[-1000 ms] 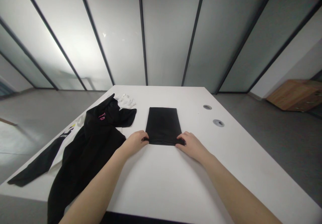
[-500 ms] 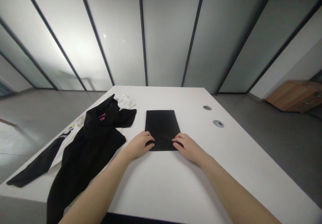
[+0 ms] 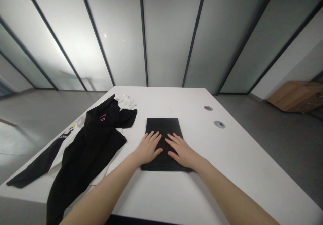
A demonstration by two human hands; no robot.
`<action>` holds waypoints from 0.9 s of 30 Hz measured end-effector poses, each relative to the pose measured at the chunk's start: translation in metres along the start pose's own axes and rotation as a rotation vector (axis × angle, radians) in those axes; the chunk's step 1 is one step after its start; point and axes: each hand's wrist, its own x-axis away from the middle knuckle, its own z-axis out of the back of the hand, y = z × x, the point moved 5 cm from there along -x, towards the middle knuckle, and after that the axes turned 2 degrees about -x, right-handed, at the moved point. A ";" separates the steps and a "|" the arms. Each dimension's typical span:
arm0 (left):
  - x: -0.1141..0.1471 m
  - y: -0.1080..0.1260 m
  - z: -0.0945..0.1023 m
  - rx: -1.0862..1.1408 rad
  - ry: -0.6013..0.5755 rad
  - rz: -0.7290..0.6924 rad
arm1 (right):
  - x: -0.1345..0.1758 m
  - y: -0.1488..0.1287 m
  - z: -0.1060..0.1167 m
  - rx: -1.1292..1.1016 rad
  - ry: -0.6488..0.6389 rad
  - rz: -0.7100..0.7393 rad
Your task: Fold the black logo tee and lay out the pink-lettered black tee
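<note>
- Behind everything stands a wall of frosted panels [image 3: 166, 33] in dark frames
- The white table [image 3: 161, 193] reaches toward it and carries all the cloth
- Along the table's left side sprawls a black garment [image 3: 88, 151] with pink lettering, loose and unfolded, so any folding of it looks wholly undone
- Partly under it lies a pale garment [image 3: 57, 161] with a dark sleeve, also spread out and unfolded
- The folded black cloth [image 3: 164, 125] lies flat mid-table, in front of the person and apart from the pile; it is a neat rectangle with layers showing at its near edge, so its folding seems nearly or fully done, though a further fold cannot be ruled out
- Past the pile, a white cloth [image 3: 126, 101] sits crumpled, not folded
- The left hand [image 3: 149, 148] rests palm down on the folded black cloth, fingers spread, pinching nothing
- The right hand [image 3: 182, 151] mirrors it, fingers likewise fanned out
</note>
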 end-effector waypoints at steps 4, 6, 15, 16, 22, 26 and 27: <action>0.005 -0.004 -0.017 -0.067 -0.082 0.077 | 0.003 0.004 -0.011 0.045 -0.116 -0.073; 0.005 -0.006 -0.016 -0.059 -0.067 0.100 | 0.002 0.002 -0.009 0.052 -0.108 -0.093; 0.001 -0.014 -0.020 -0.040 0.037 0.106 | 0.001 0.004 -0.010 0.073 -0.070 -0.142; 0.002 -0.015 -0.022 -0.056 0.033 0.116 | 0.002 0.006 -0.011 0.076 -0.069 -0.156; 0.002 -0.022 -0.023 -0.057 0.059 0.132 | 0.004 0.022 -0.012 0.048 -0.007 -0.199; -0.001 -0.019 -0.007 -0.077 0.162 0.144 | -0.002 0.025 -0.006 0.028 0.099 -0.218; -0.001 -0.016 -0.004 -0.085 0.179 0.137 | -0.003 0.023 -0.004 0.021 0.124 -0.205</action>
